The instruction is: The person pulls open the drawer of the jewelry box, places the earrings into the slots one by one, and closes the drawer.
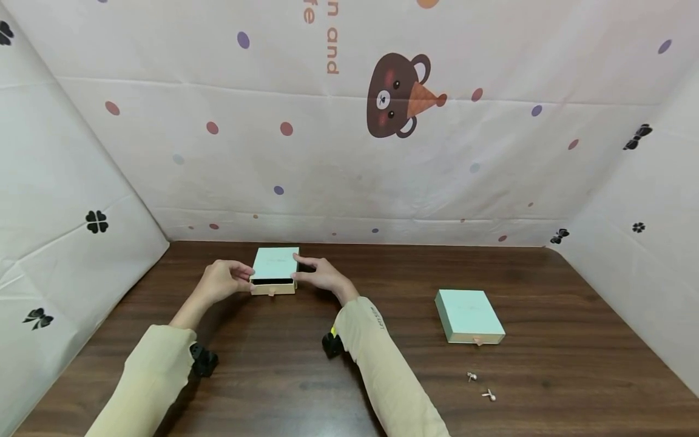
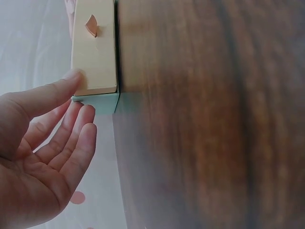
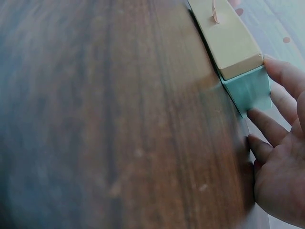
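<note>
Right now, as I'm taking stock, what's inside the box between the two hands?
Only a black strip shows in the drawer, slightly open; no separate item can be made out. The mint sleeve covers the rest.

The left box (image 1: 275,263) and its drawer (image 1: 281,290) look like smooth, matt card, and the right box (image 1: 468,311) has the same finish. The studs (image 1: 493,397) show a shiny, metallic look with pearly ends; the counter (image 1: 573,352) is smooth, dark wood grain with a soft sheen. The backdrop (image 1: 327,164) is creased, matt sheeting, and the sleeves (image 1: 155,358) are soft-looking cloth.
</note>
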